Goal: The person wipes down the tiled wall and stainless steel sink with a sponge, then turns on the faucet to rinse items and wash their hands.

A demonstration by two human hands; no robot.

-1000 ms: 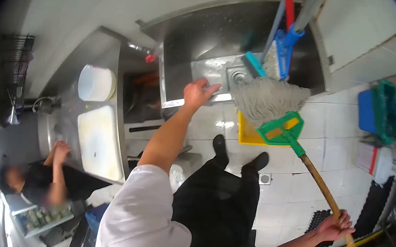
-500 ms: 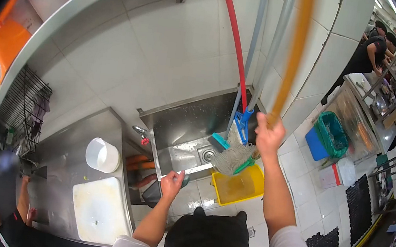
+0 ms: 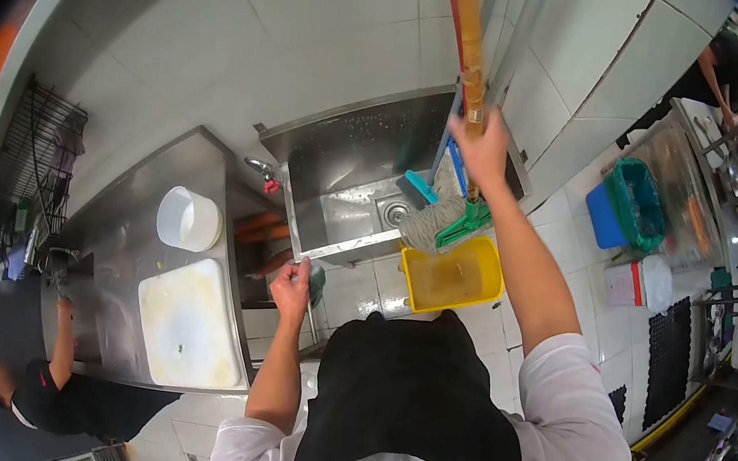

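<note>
My right hand (image 3: pixel 483 157) is around the yellow-brown handle (image 3: pixel 471 67) of a mop, a little above its green clamp (image 3: pixel 465 225); the fingers are slightly blurred. Below, the grey string mop head (image 3: pixel 431 223) hangs over the right front edge of the steel sink (image 3: pixel 336 200). Other poles lean behind this handle, with a blue mop clamp (image 3: pixel 458 166) and a turquoise tool head (image 3: pixel 421 186) in the basin. Just outside the sink's front left corner, my left hand (image 3: pixel 290 290) is curled closed, with nothing visible in it. A yellow bucket (image 3: pixel 418 284) stands below the mop.
On the left, a steel counter (image 3: pixel 122 226) bears a white tub (image 3: pixel 189 219) and a white cutting board (image 3: pixel 192 324). A co-worker (image 3: pixel 55 385) stands beside it. A red-handled tap (image 3: pixel 266 176) adjoins the sink. To the right are a blue bin (image 3: pixel 606 215) and another person (image 3: pixel 731 68).
The mop handle has swung left and back against the other poles, and my right hand has moved up and left with it. My left hand has drawn back from the sink edge.
</note>
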